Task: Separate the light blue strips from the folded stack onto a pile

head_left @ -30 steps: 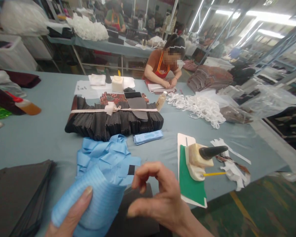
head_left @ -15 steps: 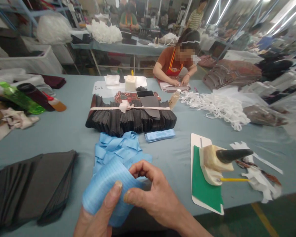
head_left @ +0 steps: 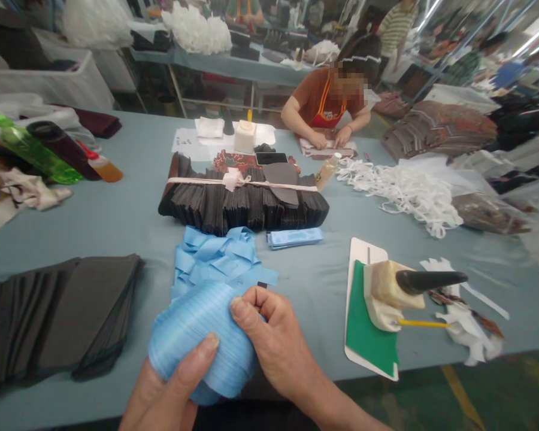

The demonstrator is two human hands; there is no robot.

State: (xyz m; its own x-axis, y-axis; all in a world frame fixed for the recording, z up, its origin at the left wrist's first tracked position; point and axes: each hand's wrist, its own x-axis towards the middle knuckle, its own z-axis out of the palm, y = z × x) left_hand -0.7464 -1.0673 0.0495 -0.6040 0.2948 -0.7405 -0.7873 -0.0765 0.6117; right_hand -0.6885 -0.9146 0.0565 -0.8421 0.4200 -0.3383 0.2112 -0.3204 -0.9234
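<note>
My left hand (head_left: pixel 170 389) grips a thick blue bundle of ribbed strips (head_left: pixel 197 332) from below, thumb pressed on its front. My right hand (head_left: pixel 273 347) closes over the bundle's right end, fingers curled round it. Just beyond them a loose heap of blue strips (head_left: pixel 220 257) lies on the grey-blue table (head_left: pixel 117 221). Behind the heap sits a tied stack of black pieces (head_left: pixel 242 200) with a pale ribbon round it. A small folded blue stack (head_left: pixel 295 237) rests to its right.
A pile of dark grey sheets (head_left: pixel 58 317) lies at left. A glue pot with a black brush handle (head_left: pixel 408 287) stands on a green-and-white board (head_left: pixel 368 323) at right. White strips (head_left: pixel 404 191), bottles (head_left: pixel 49 152) and a seated co-worker (head_left: pixel 327 105) are farther back.
My right hand went from open above the bundle to closed on its right end. The bundle has been squeezed into a tighter roll between both hands. The view shifted left.
</note>
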